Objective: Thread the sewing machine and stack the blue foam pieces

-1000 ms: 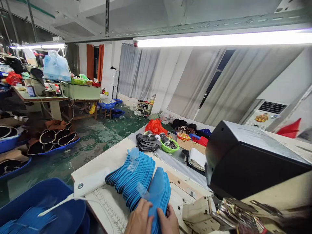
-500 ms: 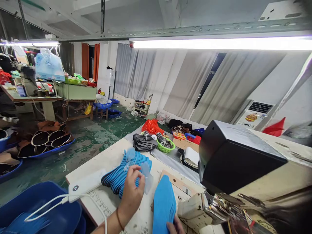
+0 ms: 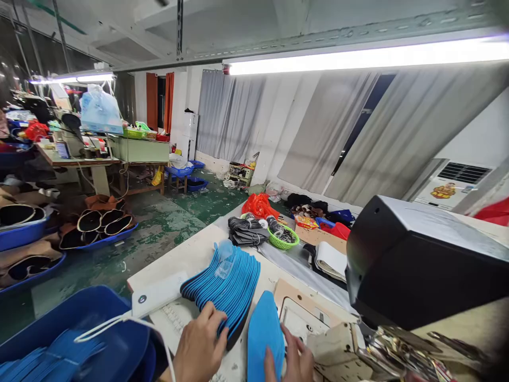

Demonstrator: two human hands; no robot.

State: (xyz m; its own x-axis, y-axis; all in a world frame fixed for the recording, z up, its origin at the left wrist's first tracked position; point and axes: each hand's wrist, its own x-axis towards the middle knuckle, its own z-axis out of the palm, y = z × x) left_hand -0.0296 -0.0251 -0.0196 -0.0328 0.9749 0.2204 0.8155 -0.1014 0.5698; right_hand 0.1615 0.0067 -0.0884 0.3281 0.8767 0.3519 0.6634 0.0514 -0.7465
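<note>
Wrists cut off; right hand (image 3: 296,356) (fingers spread) steadies blue piece (image 3: 265,334).

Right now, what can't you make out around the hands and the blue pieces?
Head view only:
- Left hand: wrist cut off by the bottom edge.
- Right hand: lower part cut off, thumb behind the blue piece.
- Fanned blue stack: count unreadable.
- Clear tab on it: too small to identify.
- Metal parts bottom right: blurred.

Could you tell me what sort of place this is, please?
Probably a shoe-making workshop: a fanned stack of blue insole-shaped pieces on the worktable, a sewing machine, and blue tubs of cut pieces on the floor.
</note>
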